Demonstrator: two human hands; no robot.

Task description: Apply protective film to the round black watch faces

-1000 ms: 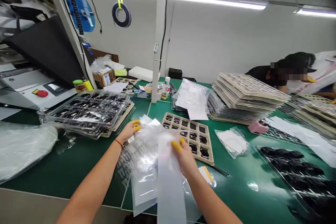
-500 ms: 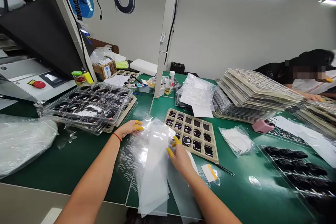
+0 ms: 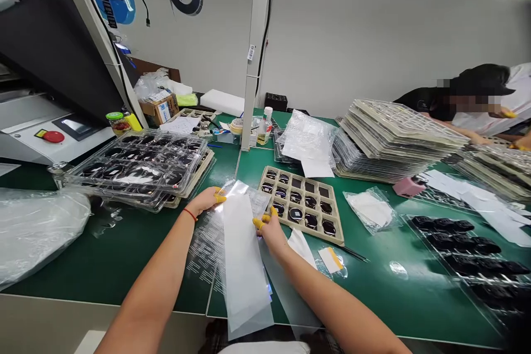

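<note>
A clear plastic bag (image 3: 207,243) printed with rows of white text lies in front of me. Over it stretch long translucent white film strips (image 3: 244,260), their lower ends hanging past the table's front edge. My left hand (image 3: 206,201), with yellow finger cots, is closed on the bag's upper left edge. On the other side, my right hand (image 3: 269,230), also in yellow finger cots, pinches the bag's right edge near its top. Just beyond that hand sits a beige compartment tray (image 3: 305,228) of round dark lenses, with some square dark pieces in its back row.
Stacked clear trays (image 3: 141,168) of dark parts stand at left, beside a plastic bag (image 3: 37,232). Tweezers (image 3: 355,254) and a small card (image 3: 331,260) lie at right. A tall tray stack (image 3: 398,138), a metal post (image 3: 250,83) and another person (image 3: 440,102) are farther back.
The film strips have shifted and lie flatter, swung slightly rightward at the bottom. My right hand has moved a little left and my view has tilted slightly.
</note>
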